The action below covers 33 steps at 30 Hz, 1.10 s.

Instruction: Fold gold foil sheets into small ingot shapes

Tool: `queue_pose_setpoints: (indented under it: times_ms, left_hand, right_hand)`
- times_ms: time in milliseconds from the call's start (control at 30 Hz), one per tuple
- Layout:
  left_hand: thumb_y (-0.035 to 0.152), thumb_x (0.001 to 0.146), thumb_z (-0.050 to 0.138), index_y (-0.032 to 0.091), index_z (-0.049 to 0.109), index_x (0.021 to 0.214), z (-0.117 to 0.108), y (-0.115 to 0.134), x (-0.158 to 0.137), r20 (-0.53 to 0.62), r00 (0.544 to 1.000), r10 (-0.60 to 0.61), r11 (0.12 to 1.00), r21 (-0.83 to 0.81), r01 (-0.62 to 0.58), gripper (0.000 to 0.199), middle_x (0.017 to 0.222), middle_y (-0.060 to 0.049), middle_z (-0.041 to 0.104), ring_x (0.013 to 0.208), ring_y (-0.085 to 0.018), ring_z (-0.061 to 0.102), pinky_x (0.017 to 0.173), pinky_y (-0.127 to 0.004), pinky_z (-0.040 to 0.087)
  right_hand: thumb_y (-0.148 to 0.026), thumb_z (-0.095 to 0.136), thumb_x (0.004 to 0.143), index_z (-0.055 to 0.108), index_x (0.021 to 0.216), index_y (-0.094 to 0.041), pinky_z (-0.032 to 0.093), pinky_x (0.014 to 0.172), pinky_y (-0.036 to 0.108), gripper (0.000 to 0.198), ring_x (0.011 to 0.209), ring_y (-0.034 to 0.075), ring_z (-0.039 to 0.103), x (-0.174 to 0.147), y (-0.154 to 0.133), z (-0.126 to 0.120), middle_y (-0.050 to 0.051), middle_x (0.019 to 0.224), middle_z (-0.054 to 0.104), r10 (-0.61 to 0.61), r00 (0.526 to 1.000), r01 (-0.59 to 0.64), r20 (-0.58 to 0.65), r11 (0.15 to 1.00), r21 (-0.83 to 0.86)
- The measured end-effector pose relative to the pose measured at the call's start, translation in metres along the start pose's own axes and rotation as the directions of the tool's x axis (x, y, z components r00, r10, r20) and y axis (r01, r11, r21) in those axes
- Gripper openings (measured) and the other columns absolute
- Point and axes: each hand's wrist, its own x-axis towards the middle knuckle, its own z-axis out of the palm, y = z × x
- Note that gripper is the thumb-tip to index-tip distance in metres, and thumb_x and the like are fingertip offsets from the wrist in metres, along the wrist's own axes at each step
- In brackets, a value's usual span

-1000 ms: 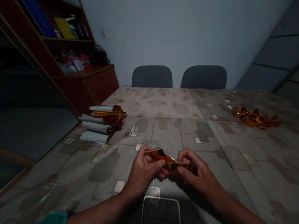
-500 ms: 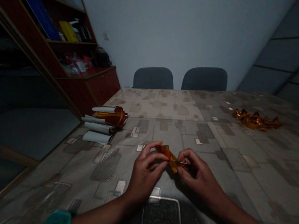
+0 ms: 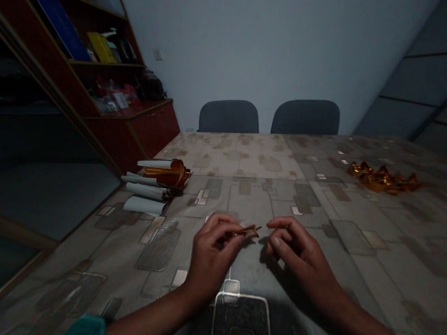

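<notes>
Between its thumb and fingers, my left hand (image 3: 214,247) pinches a small folded piece of gold foil paper (image 3: 251,230) above the table. The paper is seen nearly edge-on, its narrow end pointing right. A short gap to the right of it is my right hand (image 3: 301,246), fingers loosely bent and apart, with nothing visible in them. On the right side of the table lie several folded gold foil paper pieces (image 3: 385,179) in a row. Curled sheets of gold foil paper (image 3: 170,175) with pale backs are stacked on the left.
A patterned cloth covers the table (image 3: 238,156). Two dark chairs (image 3: 227,117) stand at its far side against the wall. To the left rises a red-brown cabinet (image 3: 155,125) with shelves of assorted items.
My right hand has let go of the foil paper and moved slightly away. The paper has turned in my left hand from showing its face to nearly edge-on.
</notes>
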Motion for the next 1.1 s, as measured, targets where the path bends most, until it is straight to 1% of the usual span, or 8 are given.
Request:
queue_pose_setpoints:
  times_ms: [100,167,300,400,500,633,800,1100]
  left_hand:
    - [0.03,0.079,0.076,0.017,0.072,0.078,0.003,-0.001,0.003,0.057,0.937,-0.345,0.876,-0.339,0.344,0.014,0.071,0.0,0.064,0.061,-0.012,0.057,0.058,-0.021,0.046]
    - [0.033,0.075,0.08,0.016,0.069,0.081,0.004,-0.004,0.002,0.163,0.863,-0.477,0.728,-0.476,0.493,0.021,0.068,0.002,0.062,0.056,-0.008,0.053,0.055,-0.018,0.043]
    - [0.034,0.073,0.084,0.015,0.068,0.088,0.003,-0.004,-0.004,0.311,0.779,-0.544,0.552,-0.567,0.611,0.029,0.079,-0.001,0.069,0.066,-0.009,0.061,0.059,-0.017,0.047]
    - [0.035,0.071,0.085,0.015,0.068,0.089,0.002,-0.001,-0.007,0.36,0.761,-0.54,0.526,-0.561,0.639,0.032,0.081,-0.003,0.071,0.07,-0.011,0.064,0.061,-0.019,0.05]
    - [0.036,0.07,0.086,0.014,0.068,0.086,0.003,-0.001,-0.008,0.362,0.754,-0.548,0.536,-0.539,0.649,0.033,0.076,-0.002,0.072,0.067,-0.01,0.065,0.062,-0.019,0.051]
    - [0.038,0.07,0.085,0.013,0.068,0.081,0.006,-0.007,-0.01,0.371,0.784,-0.498,0.612,-0.49,0.62,0.032,0.07,-0.003,0.072,0.061,-0.011,0.064,0.059,-0.019,0.05]
    - [0.036,0.068,0.086,0.012,0.071,0.079,0.009,-0.011,-0.012,0.385,0.814,-0.435,0.674,-0.46,0.578,0.03,0.068,-0.005,0.073,0.057,-0.011,0.064,0.056,-0.021,0.049]
    - [0.039,0.069,0.084,0.011,0.072,0.081,0.01,-0.008,-0.013,0.398,0.795,-0.457,0.679,-0.42,0.601,0.033,0.071,-0.01,0.076,0.063,-0.016,0.069,0.058,-0.022,0.052]
  right_hand:
    - [-0.036,0.052,0.097,0.056,0.102,-0.023,0.044,0.065,0.031,0.014,0.075,0.019,0.059,0.006,0.002,-0.011,0.002,0.082,0.063,-0.005,0.989,-0.015,-0.146,0.991,-0.136]
    - [-0.031,0.053,0.096,0.057,0.106,-0.023,0.047,0.072,0.035,0.013,0.084,0.021,0.062,0.009,0.004,-0.017,0.005,0.093,0.066,-0.066,0.991,0.036,-0.114,0.968,-0.247]
    - [-0.017,0.055,0.093,0.056,0.12,-0.028,0.05,0.08,0.038,0.029,0.09,0.022,0.063,0.012,0.007,-0.023,0.007,0.106,0.066,-0.307,0.94,0.341,0.15,0.852,-0.397]
    - [-0.016,0.055,0.094,0.059,0.124,-0.033,0.051,0.081,0.037,0.035,0.099,0.022,0.062,0.011,0.004,-0.023,0.008,0.117,0.061,-0.414,0.841,0.531,0.348,0.755,-0.385]
    - [-0.019,0.059,0.094,0.068,0.113,-0.032,0.051,0.074,0.034,0.025,0.087,0.02,0.061,0.01,-0.002,-0.023,0.008,0.117,0.059,-0.396,0.814,0.565,0.425,0.713,-0.417]
    - [-0.025,0.063,0.093,0.074,0.095,-0.026,0.05,0.072,0.035,0.011,0.086,0.021,0.06,0.009,-0.01,-0.02,0.008,0.102,0.061,-0.336,0.837,0.504,0.433,0.781,-0.368]
    - [-0.023,0.063,0.09,0.07,0.078,-0.022,0.047,0.068,0.035,0.013,0.075,0.019,0.06,0.008,-0.012,-0.009,0.004,0.081,0.064,-0.202,0.944,0.266,0.26,0.934,-0.24]
    - [-0.029,0.063,0.081,0.058,0.068,-0.022,0.037,0.054,0.031,0.016,0.059,0.017,0.051,0.006,-0.007,-0.002,0.0,0.062,0.057,0.034,0.997,-0.012,0.075,0.963,-0.271]
